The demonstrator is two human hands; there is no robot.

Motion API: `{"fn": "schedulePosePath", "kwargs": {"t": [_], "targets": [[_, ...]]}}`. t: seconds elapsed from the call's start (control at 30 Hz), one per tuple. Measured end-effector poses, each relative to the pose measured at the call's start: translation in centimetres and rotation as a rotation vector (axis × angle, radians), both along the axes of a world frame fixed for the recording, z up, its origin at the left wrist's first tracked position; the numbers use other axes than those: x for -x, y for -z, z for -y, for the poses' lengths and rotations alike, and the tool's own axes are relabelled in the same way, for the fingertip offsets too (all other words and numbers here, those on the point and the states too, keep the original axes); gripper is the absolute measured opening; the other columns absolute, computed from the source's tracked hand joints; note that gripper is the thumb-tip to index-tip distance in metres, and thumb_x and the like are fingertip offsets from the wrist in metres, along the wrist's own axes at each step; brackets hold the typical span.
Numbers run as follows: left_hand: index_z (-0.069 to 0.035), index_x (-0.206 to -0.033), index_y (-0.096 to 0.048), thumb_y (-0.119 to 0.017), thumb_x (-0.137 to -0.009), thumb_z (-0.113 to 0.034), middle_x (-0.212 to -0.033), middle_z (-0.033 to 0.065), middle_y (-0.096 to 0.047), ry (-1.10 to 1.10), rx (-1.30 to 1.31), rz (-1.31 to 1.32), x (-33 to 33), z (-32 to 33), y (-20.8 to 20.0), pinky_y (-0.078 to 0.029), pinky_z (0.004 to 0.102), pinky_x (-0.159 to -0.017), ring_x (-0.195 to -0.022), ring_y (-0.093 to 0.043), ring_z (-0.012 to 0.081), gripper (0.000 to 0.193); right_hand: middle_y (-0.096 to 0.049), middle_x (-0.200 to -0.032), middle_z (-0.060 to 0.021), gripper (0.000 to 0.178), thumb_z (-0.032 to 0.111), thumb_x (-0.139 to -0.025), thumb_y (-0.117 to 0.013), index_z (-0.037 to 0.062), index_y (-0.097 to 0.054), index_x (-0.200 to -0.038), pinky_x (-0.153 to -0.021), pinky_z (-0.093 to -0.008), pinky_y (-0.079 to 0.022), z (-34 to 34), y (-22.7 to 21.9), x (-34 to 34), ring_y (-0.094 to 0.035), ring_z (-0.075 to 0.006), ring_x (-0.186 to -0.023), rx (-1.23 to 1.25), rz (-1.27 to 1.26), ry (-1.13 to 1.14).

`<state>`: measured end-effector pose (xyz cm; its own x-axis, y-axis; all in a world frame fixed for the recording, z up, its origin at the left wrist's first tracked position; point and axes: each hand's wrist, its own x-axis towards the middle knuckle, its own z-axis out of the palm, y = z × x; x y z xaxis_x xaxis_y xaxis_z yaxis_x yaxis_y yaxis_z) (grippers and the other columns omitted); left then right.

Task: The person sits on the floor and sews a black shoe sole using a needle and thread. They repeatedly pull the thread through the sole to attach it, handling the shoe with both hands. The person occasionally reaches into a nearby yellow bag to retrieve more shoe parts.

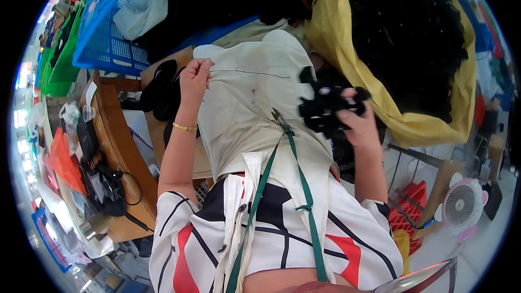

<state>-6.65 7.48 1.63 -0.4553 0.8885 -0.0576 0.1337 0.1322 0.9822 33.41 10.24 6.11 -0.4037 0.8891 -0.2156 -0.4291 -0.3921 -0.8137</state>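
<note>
1. A blurred bundle of soft black fabric pieces with pale flecks (321, 103) is in the right hand (357, 122), over the right side of the cream cloth apron (244, 108); how many pieces it has is hard to make out.
2. The right hand's fingers are partly curled, grasping the bundle from its right side; some fingertips are lost in the black.
3. The left hand (196, 75) is clenched near the apron's upper left, its fingertips tucked together.
4. A thin dark thread (249, 72) runs rightward across the apron from beside that hand; whether the fingers pinch it cannot be told.
5. Small metal snips (279, 117) on a dark green cord (304, 184) lie on the apron.
6. Beyond, a yellow woven sack (337, 19) and a blue plastic lattice basket (103, 49) both hold black material too dark to distinguish; the upper edge cuts both off.
7. At left stands a brown wooden tabletop (120, 144); at right, a white-and-pink round fan (461, 204).
</note>
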Motion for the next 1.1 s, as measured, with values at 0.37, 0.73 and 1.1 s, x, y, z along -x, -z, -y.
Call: {"fn": "schedulePosePath", "kwargs": {"t": [0.37,0.73,1.1], "targets": [[-0.001,-0.096,-0.069,-0.06,-0.098,-0.016,-0.068,-0.0043,-0.055,-0.279,-0.269,0.028,2.8,3.3,-4.0,-0.034,0.015,-0.046,-0.052,-0.043,0.0001,0.018,-0.049,-0.138,-0.0175,0.069,0.04,-0.078,-0.075,0.0162,-0.049,-0.138,-0.091,-0.0428,-0.051,0.4,5.5,17.1,-0.051,-0.034,-0.122,-1.132,1.122,-0.742],[-0.002,-0.091,-0.072,-0.068,-0.093,-0.02,-0.072,-0.0011,-0.063,0.431,0.128,0.468,-7.2,2.6,-3.4,-0.041,0.0185,-0.049,-0.057,-0.051,0.0035,0.019,-0.065,-0.09,0.0001,0.019,0.019,-0.097,-0.064,0.0045,-0.069,-0.108,-0.055,-0.0176,-0.042,-1.0,1.6,14.3,-0.055,-0.0048,-0.071,-0.192,0.251,-0.283],[-0.004,-0.087,-0.071,-0.068,-0.093,-0.023,-0.075,-0.0018,-0.065,0.428,0.199,0.632,-7.8,1.8,-0.5,-0.044,0.0189,-0.051,-0.061,-0.053,0.0036,0.021,-0.064,-0.082,-0.0038,0.017,0.024,-0.103,-0.052,0.0081,-0.057,-0.1,-0.046,-0.0212,-0.038,-3.2,2.7,14.8,-0.051,-0.0076,-0.057,0.046,0.007,-0.256]]}}
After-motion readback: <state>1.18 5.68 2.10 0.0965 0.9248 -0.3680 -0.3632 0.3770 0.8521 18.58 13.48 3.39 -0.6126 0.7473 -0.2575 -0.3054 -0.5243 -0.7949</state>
